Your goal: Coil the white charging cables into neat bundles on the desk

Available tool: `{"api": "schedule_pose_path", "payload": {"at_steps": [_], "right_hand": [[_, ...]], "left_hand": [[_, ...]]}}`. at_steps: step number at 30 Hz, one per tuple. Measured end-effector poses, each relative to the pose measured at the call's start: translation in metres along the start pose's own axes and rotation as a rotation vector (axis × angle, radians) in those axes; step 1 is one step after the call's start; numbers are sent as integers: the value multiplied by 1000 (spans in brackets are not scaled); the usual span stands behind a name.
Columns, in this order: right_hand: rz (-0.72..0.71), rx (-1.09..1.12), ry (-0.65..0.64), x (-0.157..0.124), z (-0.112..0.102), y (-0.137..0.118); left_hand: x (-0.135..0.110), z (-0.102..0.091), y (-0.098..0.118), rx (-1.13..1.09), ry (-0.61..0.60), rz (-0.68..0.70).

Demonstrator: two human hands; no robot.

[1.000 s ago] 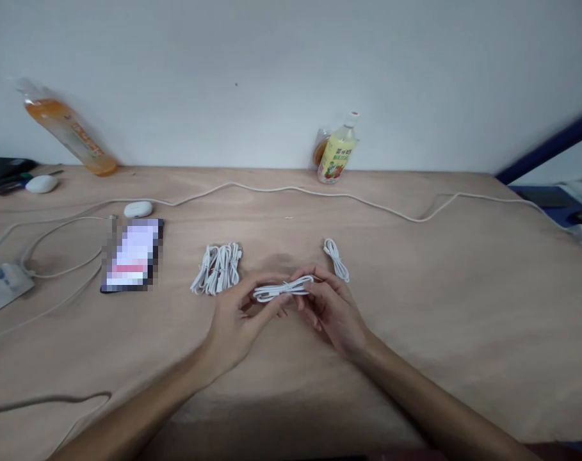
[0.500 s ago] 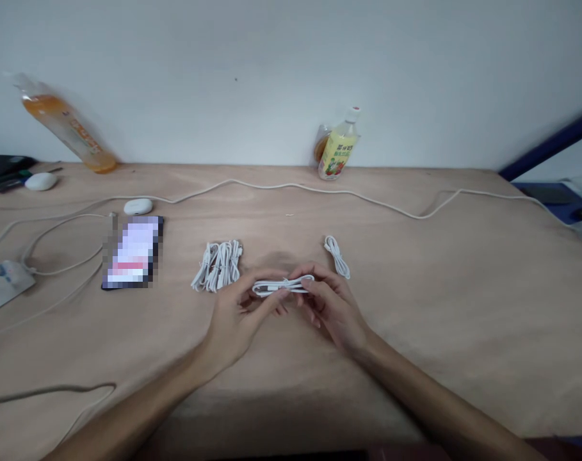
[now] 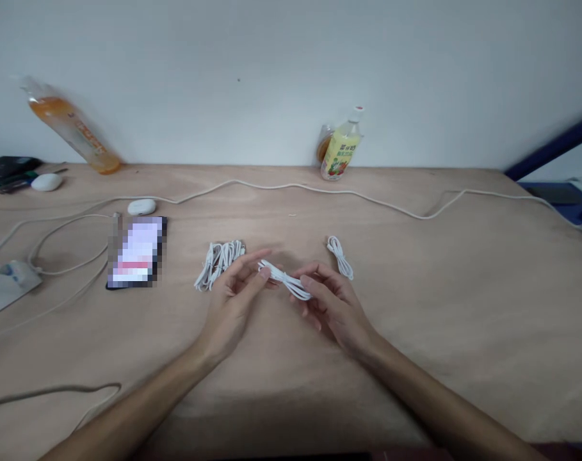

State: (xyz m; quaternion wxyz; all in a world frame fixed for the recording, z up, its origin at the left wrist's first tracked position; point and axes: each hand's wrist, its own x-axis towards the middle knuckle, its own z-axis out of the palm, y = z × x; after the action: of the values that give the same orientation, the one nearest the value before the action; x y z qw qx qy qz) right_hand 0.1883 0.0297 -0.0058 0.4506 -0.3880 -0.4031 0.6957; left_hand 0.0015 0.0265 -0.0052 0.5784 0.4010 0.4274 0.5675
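Note:
Between my two hands is a bundled white charging cable [image 3: 287, 280], tied at its middle and held above the table. My left hand [image 3: 235, 301] pinches its upper left end between thumb and fingers. At its lower right end, my right hand [image 3: 336, 306] grips the loops. Several more white cable bundles [image 3: 219, 262] lie side by side on the table just behind my left hand, partly covered by its fingers. A single cable bundle [image 3: 339, 257] rests on the table beyond my right hand.
A phone [image 3: 139, 250] lies at left, a white earbud case [image 3: 141, 207] behind it. A long white cord [image 3: 291, 186] crosses the table. Against the wall lean an orange drink bottle [image 3: 74, 131] and a yellow drink bottle [image 3: 342, 147]. A white power strip or packet [image 3: 7, 288] sits far left.
The held cable has turned from level to slanting, its left end raised and right end lowered. My left fingers have shifted up along it. The view has moved slightly.

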Motion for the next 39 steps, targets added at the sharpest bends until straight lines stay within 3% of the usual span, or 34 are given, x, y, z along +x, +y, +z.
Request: {"api": "schedule_pose_path", "payload": {"at_steps": [6, 11, 15, 24, 39], "right_hand": [[-10, -21, 38, 2, -3, 2], [-29, -55, -3, 3, -5, 3], [-4, -111, -46, 2, -6, 3], [137, -57, -139, 2, -7, 4], [193, -49, -186, -1, -4, 2]], "left_hand": [[2, 1, 0, -74, 4, -52], [2, 3, 1, -94, 26, -52], [3, 2, 1, -36, 33, -51], [-3, 2, 9, 98, -22, 95], [2, -1, 0, 146, 35, 57]]}}
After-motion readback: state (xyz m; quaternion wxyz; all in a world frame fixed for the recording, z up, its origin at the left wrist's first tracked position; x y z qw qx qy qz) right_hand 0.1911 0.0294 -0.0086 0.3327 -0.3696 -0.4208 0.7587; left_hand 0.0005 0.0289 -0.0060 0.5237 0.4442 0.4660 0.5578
